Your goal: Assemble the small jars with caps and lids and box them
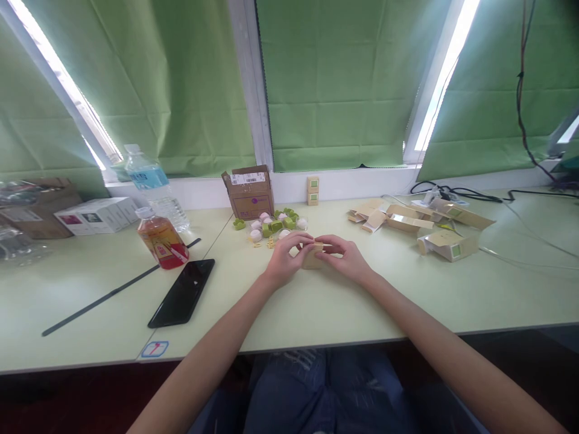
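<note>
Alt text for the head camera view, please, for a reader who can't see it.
Both bare hands, left hand and right hand, grip a small tan cardboard box on a pale green table. Behind it lie green and white plastic pieces; loose tan cartons lie to the right, a black phone to the left.

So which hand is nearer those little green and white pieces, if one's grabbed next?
Probably the left hand: the green and white pieces lie just beyond it, while the right hand sits on the far side of the small tan box both hands hold.
</note>
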`<state>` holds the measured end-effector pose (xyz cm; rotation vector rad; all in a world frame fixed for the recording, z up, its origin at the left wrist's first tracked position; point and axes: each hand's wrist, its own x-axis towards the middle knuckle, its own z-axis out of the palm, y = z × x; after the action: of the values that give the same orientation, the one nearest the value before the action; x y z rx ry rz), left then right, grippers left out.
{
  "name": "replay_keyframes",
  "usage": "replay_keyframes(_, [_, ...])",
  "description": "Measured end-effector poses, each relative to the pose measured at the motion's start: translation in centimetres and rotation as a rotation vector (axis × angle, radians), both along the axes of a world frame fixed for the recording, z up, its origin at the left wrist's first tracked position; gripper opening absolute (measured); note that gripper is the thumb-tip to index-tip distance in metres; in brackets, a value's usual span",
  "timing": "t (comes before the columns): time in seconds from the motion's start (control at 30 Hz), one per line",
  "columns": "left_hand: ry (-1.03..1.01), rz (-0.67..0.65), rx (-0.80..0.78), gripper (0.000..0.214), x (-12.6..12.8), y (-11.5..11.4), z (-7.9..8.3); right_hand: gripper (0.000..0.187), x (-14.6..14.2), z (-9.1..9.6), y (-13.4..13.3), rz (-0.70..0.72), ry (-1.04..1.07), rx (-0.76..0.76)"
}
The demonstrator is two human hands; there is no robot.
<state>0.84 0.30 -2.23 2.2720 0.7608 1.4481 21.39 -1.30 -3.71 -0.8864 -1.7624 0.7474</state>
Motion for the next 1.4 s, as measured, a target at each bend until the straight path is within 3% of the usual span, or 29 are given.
replay_keyframes(0.23, [0.084,0.030,0.093,0.017,-0.3,-0.2,-0.1,0.032,0.1,-0.7,0.0,-0.059,-0.128,0.267])
replay_keyframes(0.43, [0.136,0.053,0.089,0.018,-0.5,0.0,-0.6,0.028,0.0,-0.8,0.2,-0.056,-0.131,0.327])
replay_keyframes(0.53, [0.122,0.040,0.044,0.020,-0.5,0.0,-0.7,0.028,0.1,-0.9,0.3,-0.087,-0.136,0.276])
replay_keyframes(0.73, [0.075,0.070,-0.011,0.021,-0.3,0.3,-1.2,0.045,0.2,-1.1,0.4,0.027,-0.107,0.082])
replay_keyframes(0.83, [0.100,0.135,0.008,0.019,-0.1,0.6,-1.7,0.043,0.0,-1.5,0.9,-0.025,-0.059,0.049])
replay_keyframes(0.9, [0.175,0.171,0.020,0.030,0.1,0.6,-2.0,0.044,0.1,-1.9,1.7,-0.101,-0.058,0.045])
replay_keyframes(1.0, [0.323,0.178,0.024,0.054,0.4,0.4,-2.3,0.046,0.6,-2.1,3.7,-0.271,-0.172,0.061])
replay_keyframes(1.2, [0.445,0.156,-0.024,0.040,0.6,0.0,-2.6,0.046,3.3,-0.3,10.4,-0.566,-0.745,0.123])
replay_keyframes(1.4, [0.569,0.123,-0.150,0.054,1.0,-1.5,-2.2,0.050,5.7,-0.1,19.9,-0.673,-0.841,0.060])
